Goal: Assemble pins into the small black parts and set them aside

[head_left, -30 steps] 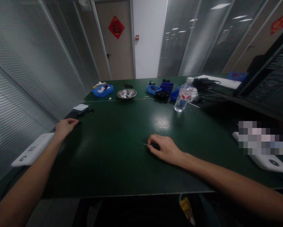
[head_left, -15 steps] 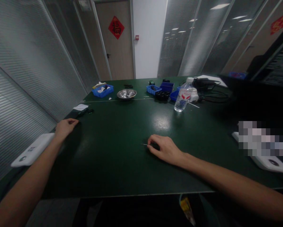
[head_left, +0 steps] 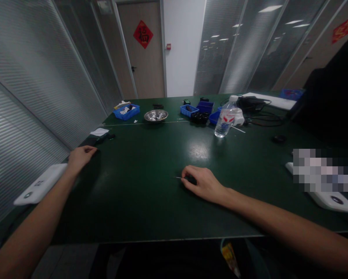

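Observation:
My right hand (head_left: 204, 183) rests on the green tabletop (head_left: 150, 162) with thumb and fingertips pinched together. A thin metal-tipped tool (head_left: 178, 177) juts left out of that pinch; the rest of it is hidden in the dark hollow of the fingers. Toward the table's left edge lies my left hand (head_left: 81, 157), its fingers drawn together against the thumb. Whatever it holds, if anything, is too small to make out. Just beyond it are a flat dark item (head_left: 88, 142) and small black pieces (head_left: 111, 136).
A water bottle (head_left: 224, 119) stands right of centre. Farther back are a metal bowl (head_left: 155, 121), a blue bin (head_left: 127, 113), more blue trays (head_left: 188, 111) and black cables (head_left: 264, 120). White devices flank me at left (head_left: 43, 184) and right (head_left: 322, 199). A black mouse-like object (head_left: 279, 138) lies at right.
At the right, the large dark panel with a grey patterned face has shifted away, uncovering the black mouse-like object and more white sheet. Both my hands stay almost still.

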`<state>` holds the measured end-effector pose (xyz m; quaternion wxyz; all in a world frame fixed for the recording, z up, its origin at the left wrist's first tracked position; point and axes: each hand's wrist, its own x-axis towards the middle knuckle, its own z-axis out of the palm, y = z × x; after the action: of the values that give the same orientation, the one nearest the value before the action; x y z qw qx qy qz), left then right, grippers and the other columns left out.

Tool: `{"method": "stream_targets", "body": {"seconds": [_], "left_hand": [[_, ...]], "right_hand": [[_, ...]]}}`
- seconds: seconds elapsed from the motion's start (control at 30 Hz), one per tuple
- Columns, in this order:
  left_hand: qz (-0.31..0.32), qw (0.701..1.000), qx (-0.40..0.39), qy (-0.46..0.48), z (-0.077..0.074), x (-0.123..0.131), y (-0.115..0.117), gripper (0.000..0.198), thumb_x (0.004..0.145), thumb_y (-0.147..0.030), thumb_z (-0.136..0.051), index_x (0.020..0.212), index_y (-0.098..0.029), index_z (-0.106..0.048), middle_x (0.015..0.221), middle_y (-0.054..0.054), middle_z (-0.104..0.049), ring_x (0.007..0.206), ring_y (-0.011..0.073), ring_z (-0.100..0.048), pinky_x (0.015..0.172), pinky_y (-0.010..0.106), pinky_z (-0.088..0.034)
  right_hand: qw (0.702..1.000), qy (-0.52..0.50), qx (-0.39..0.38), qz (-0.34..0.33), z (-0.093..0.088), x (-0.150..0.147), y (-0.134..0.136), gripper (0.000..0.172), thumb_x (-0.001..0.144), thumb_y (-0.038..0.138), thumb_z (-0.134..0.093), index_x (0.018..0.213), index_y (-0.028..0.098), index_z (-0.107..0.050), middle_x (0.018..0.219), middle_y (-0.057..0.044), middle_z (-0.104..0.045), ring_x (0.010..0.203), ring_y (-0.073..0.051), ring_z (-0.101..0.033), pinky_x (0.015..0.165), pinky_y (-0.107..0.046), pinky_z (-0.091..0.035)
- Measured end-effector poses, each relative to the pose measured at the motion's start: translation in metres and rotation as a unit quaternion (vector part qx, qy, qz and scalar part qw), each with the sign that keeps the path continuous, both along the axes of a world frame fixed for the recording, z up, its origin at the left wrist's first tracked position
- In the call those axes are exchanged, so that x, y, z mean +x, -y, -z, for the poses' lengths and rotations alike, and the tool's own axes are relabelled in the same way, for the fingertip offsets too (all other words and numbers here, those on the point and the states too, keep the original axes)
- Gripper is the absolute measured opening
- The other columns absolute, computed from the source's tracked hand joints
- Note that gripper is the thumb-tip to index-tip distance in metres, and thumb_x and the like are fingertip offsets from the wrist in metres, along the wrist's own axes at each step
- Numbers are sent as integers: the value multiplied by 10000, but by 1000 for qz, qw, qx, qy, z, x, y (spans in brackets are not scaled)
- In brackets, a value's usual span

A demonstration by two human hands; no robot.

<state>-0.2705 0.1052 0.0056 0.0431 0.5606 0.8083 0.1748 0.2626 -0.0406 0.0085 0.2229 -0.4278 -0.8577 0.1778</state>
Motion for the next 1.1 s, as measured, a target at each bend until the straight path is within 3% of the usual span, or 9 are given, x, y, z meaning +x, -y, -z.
{"method": "stream_targets", "body": {"seconds": [0.53, 0.8, 0.9, 1.0, 1.1], "left_hand": [[21, 1000, -5, -6, 1, 0, 3, 383, 919, -390, -666, 1189, -127, -730, 873, 1, -735, 759, 159, -589, 620, 183, -325], [38, 999, -31, -8, -7, 9, 6, 415, 902, -420, -679, 1190, -127, -734, 1012, 62, -738, 833, 199, -603, 667, 222, -362], [84, 996, -34, 15, -7, 30, 8, 380, 900, -369, -691, 1208, -150, -723, 1072, 51, -747, 893, 192, -645, 735, 231, -423], [170, 983, -39, 60, -6, 73, 16, 367, 865, -428, -722, 1173, -228, -743, 1091, 15, -752, 930, 189, -675, 797, 241, -470], [321, 931, -73, 155, -4, 136, 36, 410, 876, -477, -690, 1187, -213, -734, 1104, 68, -728, 911, 224, -660, 775, 304, -491]], "right_hand": [[1000, 5, -4, 0, -2, 0, 0, 106, 961, 292, -592, 1033, 217, -615, 942, -7, -652, 744, -137, -569, 669, -272, -407], [1000, -3, 6, 0, 4, 1, -2, 106, 964, 296, -592, 1034, 220, -615, 942, -3, -655, 744, -132, -571, 669, -270, -401], [1000, -5, 6, 2, 6, 1, -3, 114, 962, 302, -595, 1037, 220, -619, 941, -3, -658, 731, -130, -569, 657, -268, -394], [1000, -6, 4, -1, 6, 1, -3, 118, 964, 304, -588, 1036, 217, -621, 950, -7, -660, 738, -132, -574, 657, -269, -394], [1000, -9, 9, 2, 5, 1, -3, 111, 960, 294, -586, 1028, 213, -621, 936, -10, -660, 734, -134, -573, 662, -271, -394]]}}
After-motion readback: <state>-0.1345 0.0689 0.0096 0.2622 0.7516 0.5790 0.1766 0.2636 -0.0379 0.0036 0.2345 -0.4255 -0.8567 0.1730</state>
